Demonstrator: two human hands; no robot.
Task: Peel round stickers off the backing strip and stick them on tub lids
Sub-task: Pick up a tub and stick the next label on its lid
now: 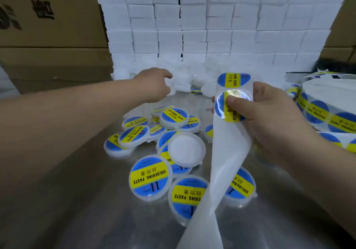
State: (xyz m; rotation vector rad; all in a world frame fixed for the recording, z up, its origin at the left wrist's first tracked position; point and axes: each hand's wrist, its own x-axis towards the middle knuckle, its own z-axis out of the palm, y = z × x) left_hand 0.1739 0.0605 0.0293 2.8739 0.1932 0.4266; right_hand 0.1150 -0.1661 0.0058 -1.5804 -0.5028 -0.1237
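My right hand (269, 114) grips the white backing strip (225, 156), thumb pressed on a blue-and-yellow round sticker (230, 107); another sticker (234, 79) sits above it on the strip. The bare end of the strip hangs down to the front. My left hand (154, 84) reaches into the pile of plain white tubs (181, 87) at the back, fingers among them; whether it holds one is hidden. Several labelled tubs (149, 175) lie in a heap on the metal table, with one unlabelled white lid (185, 149) on top.
A sticker roll (327, 106) sits at the right edge. A wall of white boxes (212, 27) stands behind the tubs, with cardboard cartons (52, 17) at the left. The table surface (86, 210) is shiny metal.
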